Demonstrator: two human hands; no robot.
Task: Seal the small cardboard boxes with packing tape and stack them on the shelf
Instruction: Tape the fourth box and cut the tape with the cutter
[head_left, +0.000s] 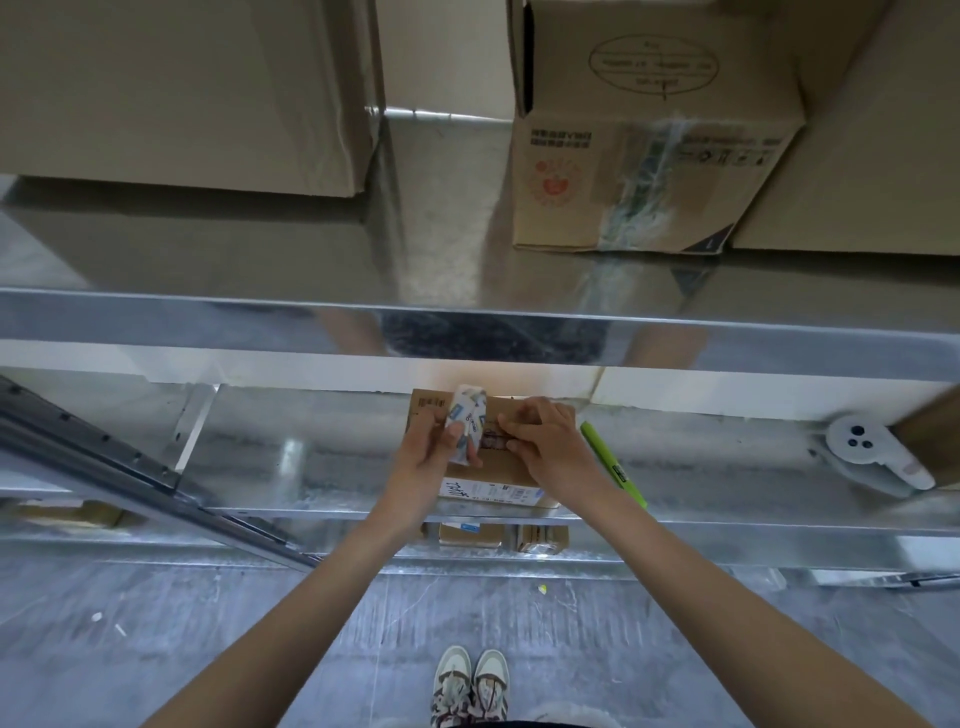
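My L hand (423, 457) grip curled round white printed tape roll (467, 423), R hand (545, 447) grip pinching tape end onto small brown cardboard box (498, 480), box on mid metal shelf (311, 457), green highlighter pen (613, 462) just beside R wrist.

Matt cardboard box (511, 470) on glossy metal shelf (311, 457).

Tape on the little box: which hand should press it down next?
Probably the right hand: its fingers already touch the tape strip on the small brown cardboard box. The left hand holds the white patterned tape roll.
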